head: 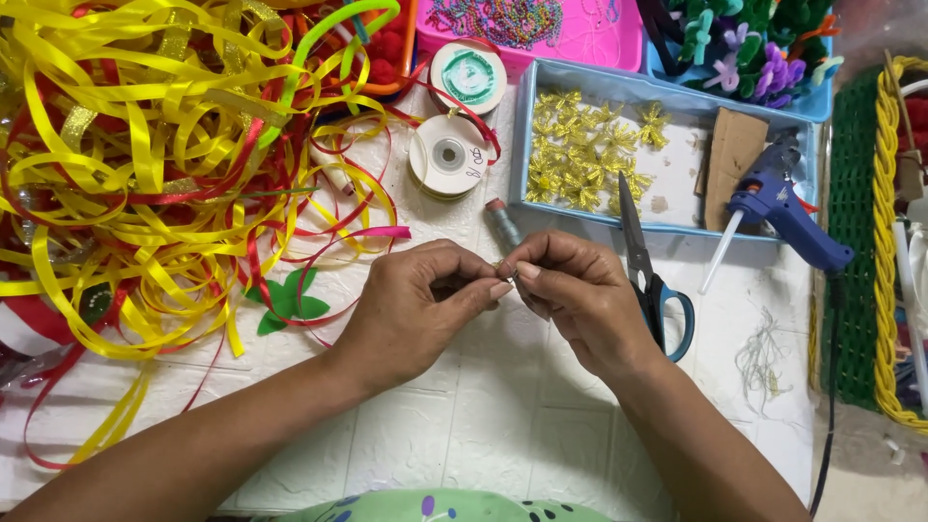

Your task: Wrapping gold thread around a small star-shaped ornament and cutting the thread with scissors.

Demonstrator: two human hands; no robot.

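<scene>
1. Both hands are meeting at table centre: the left hand and right hand are each pinching thumb to forefinger, fingertips nearly touching, clamped on a tiny piece between them, just in front of the grey thread spool.
2. Risk, as a judgement: the piece is slipping out easily if either pinch is loosening; on the white embossed table a small pale item is getting lost among the loose thread scraps.
3. Risk: the scissors are lying just beside the right hand, blades pointing away; a sideways wrist move is likely knocking them.
4. Risk: the blue glue gun is resting on the tray edge, cord trailing down the right side; a snag is pulling it off.
5. Risk: the yellow and red ribbon tangle is sprawling close to the left forearm and catching is plausible.
6. Hard to make out: the pinched piece is almost wholly hidden by fingertips; kind, colour and shape are not resolving.
7. Cut off: pink tray and woven basket are running out of view.
</scene>
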